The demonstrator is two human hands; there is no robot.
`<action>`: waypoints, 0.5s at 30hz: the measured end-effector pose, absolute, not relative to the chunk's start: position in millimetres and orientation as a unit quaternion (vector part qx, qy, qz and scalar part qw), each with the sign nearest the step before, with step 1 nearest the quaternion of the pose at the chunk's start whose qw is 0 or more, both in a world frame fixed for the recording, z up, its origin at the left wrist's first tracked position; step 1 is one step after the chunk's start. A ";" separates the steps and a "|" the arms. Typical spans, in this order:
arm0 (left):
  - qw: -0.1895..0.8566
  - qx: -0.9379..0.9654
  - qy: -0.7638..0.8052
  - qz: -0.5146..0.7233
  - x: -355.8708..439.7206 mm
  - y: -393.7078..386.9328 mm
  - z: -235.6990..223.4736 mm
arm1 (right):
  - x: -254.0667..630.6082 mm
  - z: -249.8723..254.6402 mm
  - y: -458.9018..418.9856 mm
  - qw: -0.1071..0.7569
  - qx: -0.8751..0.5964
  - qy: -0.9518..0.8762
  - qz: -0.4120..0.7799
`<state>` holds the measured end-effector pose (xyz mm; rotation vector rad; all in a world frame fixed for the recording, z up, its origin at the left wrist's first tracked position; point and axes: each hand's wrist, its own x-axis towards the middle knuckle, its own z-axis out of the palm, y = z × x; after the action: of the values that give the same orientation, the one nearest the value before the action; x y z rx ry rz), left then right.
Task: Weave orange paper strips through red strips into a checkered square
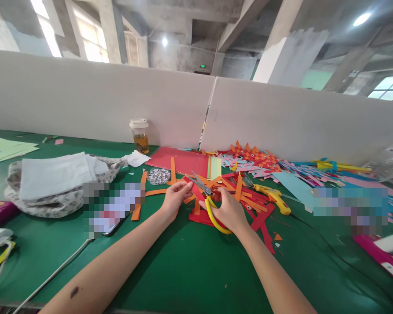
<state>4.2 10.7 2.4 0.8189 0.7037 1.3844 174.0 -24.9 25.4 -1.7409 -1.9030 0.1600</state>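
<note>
My left hand (176, 199) is closed in a pinch on a red paper strip (196, 191), in the middle of the head view. In my right hand (228, 208) is a pair of scissors with yellow handles (212, 213). The metal scissor blades (201, 185) are parted and point up and left, close to the red strip. Around and beneath both hands lies a pile of loose red paper strips (266, 218) and orange paper strips (239, 186). My right fingers partly hide the scissor handles.
A yellow glue gun (275, 197) with a black cord lies right of the pile. Behind are red paper sheets (183, 160), a container of googly eyes (159, 175) and a lidded cup (140, 136). Left are a phone (118, 211) and a floral cloth bag (46, 208). A white partition (101, 96) borders the table.
</note>
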 end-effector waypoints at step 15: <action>0.675 0.332 0.295 0.589 5.9 10.4 3.6 | 169.5 24.9 -26.8 0.240 -0.638 -0.731 -0.031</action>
<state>5.9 10.4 3.6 0.7460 0.6644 1.3259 169.5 -26.8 24.9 -1.7444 -2.0009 -0.0862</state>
